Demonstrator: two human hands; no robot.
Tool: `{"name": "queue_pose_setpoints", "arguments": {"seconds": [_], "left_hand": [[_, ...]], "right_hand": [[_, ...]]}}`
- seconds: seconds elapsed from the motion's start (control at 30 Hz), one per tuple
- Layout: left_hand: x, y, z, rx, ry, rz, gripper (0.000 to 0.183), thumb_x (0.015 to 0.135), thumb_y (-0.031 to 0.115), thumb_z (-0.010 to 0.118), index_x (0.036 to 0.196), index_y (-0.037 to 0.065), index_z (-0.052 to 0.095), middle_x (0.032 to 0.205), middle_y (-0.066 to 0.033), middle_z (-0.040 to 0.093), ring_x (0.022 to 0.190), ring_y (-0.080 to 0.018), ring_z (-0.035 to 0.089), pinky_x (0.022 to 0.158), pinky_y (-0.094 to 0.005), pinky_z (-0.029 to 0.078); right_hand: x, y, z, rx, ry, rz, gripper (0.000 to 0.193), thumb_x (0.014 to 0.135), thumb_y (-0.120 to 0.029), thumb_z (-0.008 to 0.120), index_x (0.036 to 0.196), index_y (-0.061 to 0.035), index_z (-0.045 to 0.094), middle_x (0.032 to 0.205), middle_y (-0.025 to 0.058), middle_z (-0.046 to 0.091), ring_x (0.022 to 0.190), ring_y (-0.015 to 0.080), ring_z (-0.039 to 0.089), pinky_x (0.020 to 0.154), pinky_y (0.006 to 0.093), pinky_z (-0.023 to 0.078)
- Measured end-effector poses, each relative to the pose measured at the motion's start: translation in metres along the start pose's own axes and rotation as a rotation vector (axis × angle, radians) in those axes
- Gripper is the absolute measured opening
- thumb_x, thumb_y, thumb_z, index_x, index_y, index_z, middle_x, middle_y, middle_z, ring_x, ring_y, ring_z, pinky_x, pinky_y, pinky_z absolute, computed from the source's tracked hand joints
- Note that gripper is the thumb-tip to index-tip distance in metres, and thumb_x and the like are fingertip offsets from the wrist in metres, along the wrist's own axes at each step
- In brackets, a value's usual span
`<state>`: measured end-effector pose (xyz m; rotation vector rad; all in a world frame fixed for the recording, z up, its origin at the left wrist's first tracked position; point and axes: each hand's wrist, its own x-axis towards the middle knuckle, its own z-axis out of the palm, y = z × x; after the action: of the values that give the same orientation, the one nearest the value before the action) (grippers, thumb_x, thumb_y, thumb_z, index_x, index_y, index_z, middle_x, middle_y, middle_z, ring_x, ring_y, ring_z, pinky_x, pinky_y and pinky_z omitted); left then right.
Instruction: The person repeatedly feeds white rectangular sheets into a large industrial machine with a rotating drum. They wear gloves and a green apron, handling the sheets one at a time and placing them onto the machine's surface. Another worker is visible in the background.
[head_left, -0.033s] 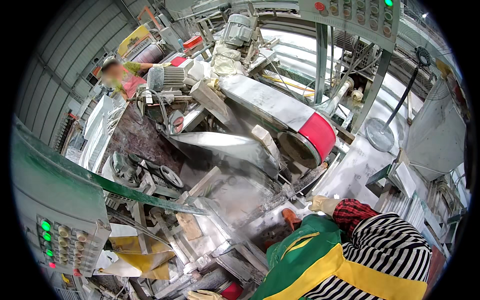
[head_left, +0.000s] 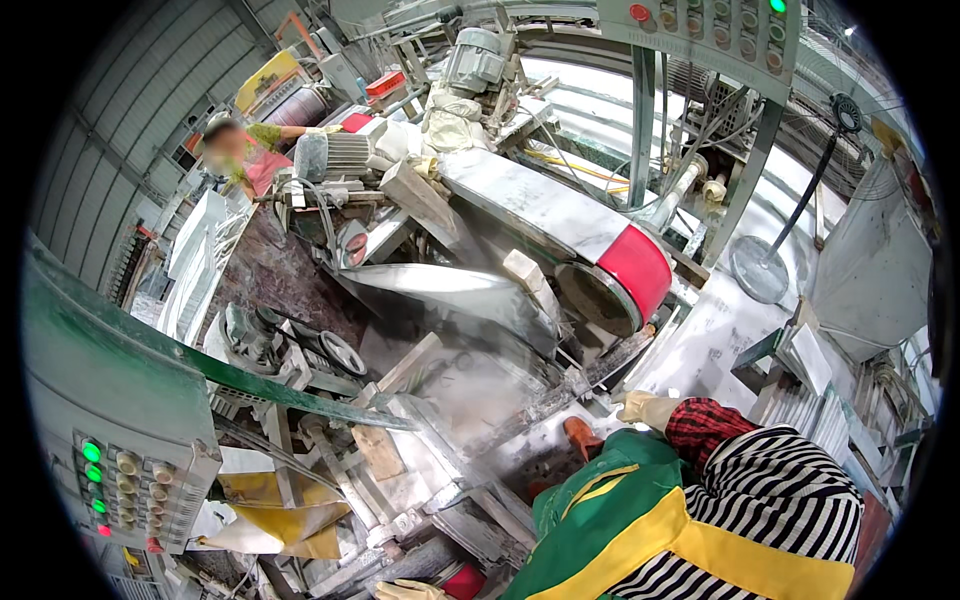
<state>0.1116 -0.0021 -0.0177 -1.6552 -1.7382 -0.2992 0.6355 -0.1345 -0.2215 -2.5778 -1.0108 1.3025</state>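
Observation:
My right hand [head_left: 643,408], in a cream work glove under a red-and-black checked cuff, is beside the near edge of the machine frame [head_left: 585,385]. Its fingers look curled together; what they hold, if anything, is hidden. At the bottom edge my left hand [head_left: 408,590], also gloved, is partly cut off, its visible fingers stretched out beside a red-ended roller cover [head_left: 463,581]. Ahead of me a long white belt guard with a red end [head_left: 636,268] slants across the machine. Below it a pale, smooth curved sheet [head_left: 440,285] lies above a wet, dusty bed [head_left: 470,390].
Control boxes with lit buttons stand at left [head_left: 130,480] and upper right [head_left: 700,25]. A handwheel [head_left: 342,353] sits by a green rail [head_left: 250,378]. Another person [head_left: 262,160] reaches toward the machine's far end. A fan [head_left: 846,114] and stacked slabs [head_left: 815,425] are at right.

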Motion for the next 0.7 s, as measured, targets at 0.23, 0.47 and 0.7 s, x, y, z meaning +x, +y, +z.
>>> {"name": "queue_pose_setpoints", "arguments": {"seconds": [0.23, 0.47, 0.7], "left_hand": [[-0.002, 0.005, -0.001, -0.013, -0.005, -0.016, 0.034, 0.094, 0.021, 0.053, 0.120, 0.001, 0.063, 0.122, -0.0208, 0.064, 0.107, -0.0351, 0.062, 0.082, -0.0495, 0.047], [0.000, 0.016, -0.013, -0.006, -0.029, -0.039, 0.035, 0.093, 0.022, 0.054, 0.119, 0.001, 0.062, 0.117, -0.0216, 0.064, 0.106, -0.0376, 0.060, 0.083, -0.0497, 0.046], [0.001, 0.024, -0.026, 0.012, -0.006, -0.012, 0.035, 0.092, 0.022, 0.054, 0.117, -0.001, 0.062, 0.116, -0.0243, 0.063, 0.106, -0.0393, 0.059, 0.086, -0.0515, 0.045]], "right_hand": [[-0.001, 0.001, -0.002, 0.009, -0.020, -0.039, 0.060, 0.079, -0.033, 0.059, 0.138, -0.0274, 0.054, 0.120, 0.0156, 0.067, 0.113, 0.0325, 0.063, 0.096, 0.0429, 0.050], [0.002, 0.002, 0.001, 0.019, -0.037, -0.035, 0.059, 0.078, -0.033, 0.060, 0.137, -0.0277, 0.055, 0.125, 0.0161, 0.064, 0.114, 0.0330, 0.063, 0.098, 0.0436, 0.049], [0.000, -0.005, -0.001, -0.040, -0.056, -0.026, 0.057, 0.081, -0.033, 0.058, 0.137, -0.0282, 0.055, 0.129, 0.0149, 0.063, 0.118, 0.0332, 0.061, 0.100, 0.0445, 0.049]]}}
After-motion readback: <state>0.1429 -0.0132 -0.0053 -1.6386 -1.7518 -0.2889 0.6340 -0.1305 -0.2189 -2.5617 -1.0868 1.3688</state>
